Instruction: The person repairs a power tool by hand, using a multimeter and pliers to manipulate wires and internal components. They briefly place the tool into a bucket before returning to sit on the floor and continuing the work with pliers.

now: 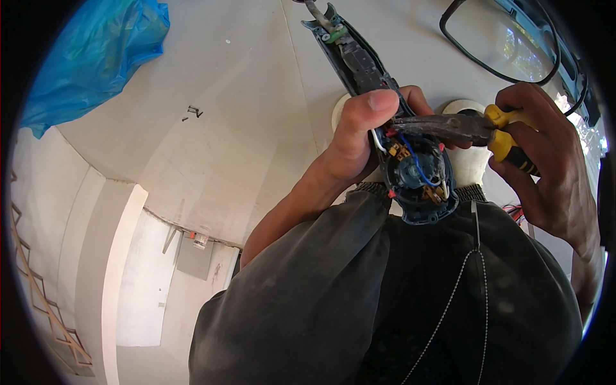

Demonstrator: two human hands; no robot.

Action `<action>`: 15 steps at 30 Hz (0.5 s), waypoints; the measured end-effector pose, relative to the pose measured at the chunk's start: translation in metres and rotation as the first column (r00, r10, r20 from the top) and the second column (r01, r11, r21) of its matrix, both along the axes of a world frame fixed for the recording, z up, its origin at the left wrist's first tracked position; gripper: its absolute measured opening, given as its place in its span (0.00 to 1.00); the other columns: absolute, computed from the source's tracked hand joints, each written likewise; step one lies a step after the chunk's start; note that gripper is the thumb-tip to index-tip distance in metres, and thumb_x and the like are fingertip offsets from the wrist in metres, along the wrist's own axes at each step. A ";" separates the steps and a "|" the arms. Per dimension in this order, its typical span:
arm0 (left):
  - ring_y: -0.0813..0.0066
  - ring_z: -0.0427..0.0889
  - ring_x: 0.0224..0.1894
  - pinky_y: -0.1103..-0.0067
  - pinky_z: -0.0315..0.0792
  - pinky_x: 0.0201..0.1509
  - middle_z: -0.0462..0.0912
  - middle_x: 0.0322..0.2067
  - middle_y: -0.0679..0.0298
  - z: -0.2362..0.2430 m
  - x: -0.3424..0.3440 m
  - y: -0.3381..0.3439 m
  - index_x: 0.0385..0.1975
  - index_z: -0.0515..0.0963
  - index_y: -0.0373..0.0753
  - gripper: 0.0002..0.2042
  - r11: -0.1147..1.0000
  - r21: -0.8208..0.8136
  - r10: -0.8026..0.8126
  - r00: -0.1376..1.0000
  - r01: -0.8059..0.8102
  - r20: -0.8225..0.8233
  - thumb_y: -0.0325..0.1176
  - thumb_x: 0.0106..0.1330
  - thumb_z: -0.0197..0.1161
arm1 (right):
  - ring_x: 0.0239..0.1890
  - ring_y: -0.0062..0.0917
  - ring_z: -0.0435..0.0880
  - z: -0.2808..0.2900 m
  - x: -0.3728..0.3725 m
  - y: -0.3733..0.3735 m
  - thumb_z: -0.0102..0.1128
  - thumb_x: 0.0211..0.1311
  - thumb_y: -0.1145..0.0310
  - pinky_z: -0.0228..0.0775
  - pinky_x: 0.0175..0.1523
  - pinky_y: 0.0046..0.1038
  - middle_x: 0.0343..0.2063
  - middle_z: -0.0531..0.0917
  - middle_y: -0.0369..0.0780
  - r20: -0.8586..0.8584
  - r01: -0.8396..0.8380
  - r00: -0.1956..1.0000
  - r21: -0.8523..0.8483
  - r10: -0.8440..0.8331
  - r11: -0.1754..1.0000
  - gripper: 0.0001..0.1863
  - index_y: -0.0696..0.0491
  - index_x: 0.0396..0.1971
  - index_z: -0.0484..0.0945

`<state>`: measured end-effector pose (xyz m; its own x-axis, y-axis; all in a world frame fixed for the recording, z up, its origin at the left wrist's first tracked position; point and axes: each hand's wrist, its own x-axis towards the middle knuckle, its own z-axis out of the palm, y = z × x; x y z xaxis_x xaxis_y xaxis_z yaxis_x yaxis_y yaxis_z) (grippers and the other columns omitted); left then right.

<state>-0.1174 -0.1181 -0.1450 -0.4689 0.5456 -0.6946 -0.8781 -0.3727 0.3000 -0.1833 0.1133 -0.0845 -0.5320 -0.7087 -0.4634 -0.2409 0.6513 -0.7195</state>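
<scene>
An opened power tool housing [420, 170], dark blue-green, lies tilted across my lap with its inside facing up. Its round end shows wires, among them a blue one, and brass-coloured parts. Up the handle runs a black switch block [362, 64], with a cable entering at the top. My left hand [359, 128] is wrapped round the handle's middle, thumb on top. My right hand [545, 154] is closed on yellow-and-black pliers [462, 128]. Their jaws reach into the housing beside the left thumb, near the red and blue wires; whether they pinch a wire I cannot tell.
A blue plastic bag [102, 58] lies at the upper left. A few small screws [194, 111] rest on the pale floor. Black cable [494, 74] loops at the upper right, beside a blue object. A beaded chain [459, 276] hangs over my dark trousers.
</scene>
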 end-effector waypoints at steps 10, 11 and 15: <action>0.57 0.82 0.40 0.75 0.75 0.40 0.81 0.36 0.42 -0.002 0.004 0.002 0.30 0.69 0.32 0.37 0.998 0.057 0.030 0.999 -0.031 0.017 0.70 0.47 0.51 | 0.35 0.39 0.77 -0.016 0.005 0.010 0.68 0.33 0.68 0.70 0.36 0.35 0.37 0.72 0.51 -0.048 0.016 0.999 -0.120 -0.022 0.993 0.18 0.63 0.24 0.72; 0.56 0.82 0.40 0.75 0.76 0.40 0.80 0.37 0.40 -0.003 0.005 0.003 0.30 0.69 0.32 0.37 0.997 0.064 0.029 0.999 -0.030 0.017 0.70 0.47 0.52 | 0.35 0.39 0.77 -0.017 0.005 0.010 0.68 0.33 0.68 0.70 0.36 0.35 0.36 0.72 0.51 -0.045 0.029 0.998 -0.133 -0.035 0.991 0.18 0.63 0.24 0.72; 0.56 0.83 0.40 0.75 0.76 0.41 0.80 0.39 0.38 0.000 0.008 0.003 0.30 0.69 0.32 0.37 0.997 0.048 0.054 0.998 -0.056 0.046 0.70 0.47 0.52 | 0.36 0.40 0.77 -0.015 0.000 0.010 0.68 0.35 0.69 0.70 0.37 0.36 0.37 0.72 0.51 0.004 0.019 1.000 -0.117 -0.018 0.993 0.17 0.63 0.23 0.72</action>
<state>-0.1099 -0.1150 -0.1454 -0.4685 0.5540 -0.6881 -0.8679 -0.4343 0.2413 -0.1837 0.1230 -0.0996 -0.5440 -0.7484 -0.3794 -0.2273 0.5667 -0.7920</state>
